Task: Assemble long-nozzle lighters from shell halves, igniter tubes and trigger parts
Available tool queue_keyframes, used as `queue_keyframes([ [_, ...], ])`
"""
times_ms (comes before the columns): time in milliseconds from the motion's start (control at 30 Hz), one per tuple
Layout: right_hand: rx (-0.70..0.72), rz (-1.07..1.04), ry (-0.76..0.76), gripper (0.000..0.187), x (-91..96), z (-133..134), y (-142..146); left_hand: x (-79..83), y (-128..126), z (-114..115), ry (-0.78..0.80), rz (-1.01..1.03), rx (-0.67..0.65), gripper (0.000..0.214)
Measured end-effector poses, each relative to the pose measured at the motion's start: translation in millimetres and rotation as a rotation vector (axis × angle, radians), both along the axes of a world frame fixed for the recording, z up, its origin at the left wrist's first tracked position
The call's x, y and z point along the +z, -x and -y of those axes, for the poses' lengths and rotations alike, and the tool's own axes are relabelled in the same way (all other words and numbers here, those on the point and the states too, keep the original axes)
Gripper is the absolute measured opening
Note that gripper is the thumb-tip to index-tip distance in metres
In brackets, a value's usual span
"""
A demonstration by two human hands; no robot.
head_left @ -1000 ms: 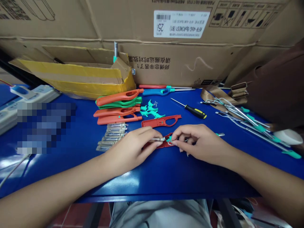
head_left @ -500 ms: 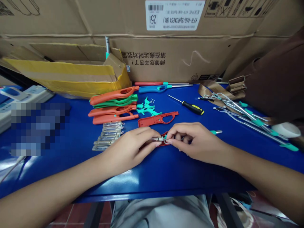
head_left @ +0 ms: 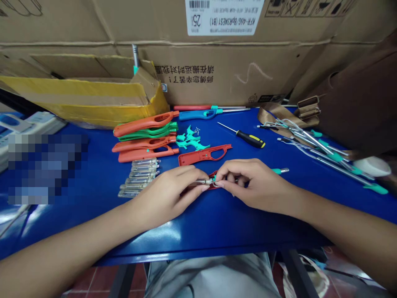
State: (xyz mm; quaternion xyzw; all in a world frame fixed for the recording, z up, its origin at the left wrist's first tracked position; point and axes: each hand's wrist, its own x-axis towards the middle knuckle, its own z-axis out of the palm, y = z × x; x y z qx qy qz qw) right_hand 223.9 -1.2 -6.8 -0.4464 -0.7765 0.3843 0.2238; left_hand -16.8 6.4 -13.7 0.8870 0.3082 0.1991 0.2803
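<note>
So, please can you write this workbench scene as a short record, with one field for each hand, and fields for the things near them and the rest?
Left hand: holds a slim metal tube in its fingertips.
Right hand: pinches a small teal plastic part at the tube's end.
Things: long red plastic lighter shell beneath both hands; second red shell beyond.
Rest: orange plastic shells; row of metal tubes; black-and-yellow screwdriver; blue table.

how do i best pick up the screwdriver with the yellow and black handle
Grip the screwdriver by its black and yellow handle, coming from above and the near side with the right hand. The handle is the thick end, lies flat on the blue table and sits closest to that hand, while the thin shaft points away to the far left.
</note>
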Motion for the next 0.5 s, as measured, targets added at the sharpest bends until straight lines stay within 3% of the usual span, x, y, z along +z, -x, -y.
queue_keyframes([
  [500,0.023,0.001,-0.039,0.011,-2.6,0.0,-0.4,-2.0,0.4,1.3,0.004,-0.001,-0.006,0.016],
])
